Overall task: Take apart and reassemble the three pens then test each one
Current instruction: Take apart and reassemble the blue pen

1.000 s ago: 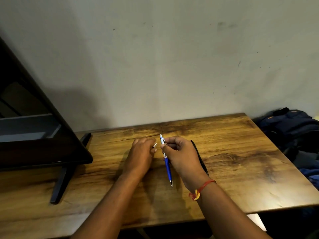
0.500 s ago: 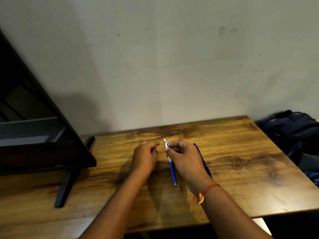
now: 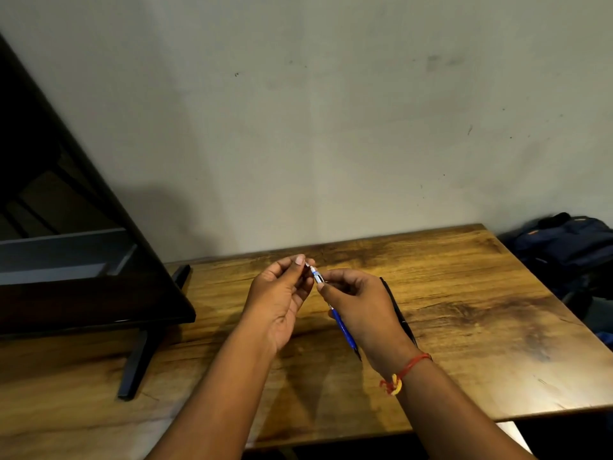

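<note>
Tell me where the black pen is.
Head view: the black pen lies on the table, right of centre, beside the right hand, partly hidden by it.

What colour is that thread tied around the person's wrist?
The thread is red with a yellow knot, clearest in the head view.

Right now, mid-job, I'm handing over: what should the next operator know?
The left hand pinches a small part at the top end of the blue pen.
The right hand has its grip round that pen's barrel.
The black pen lies on the table behind the right hand; the third pen is not in view.
Done: cannot tell.
Left: finish the blue pen, test all three.
</note>
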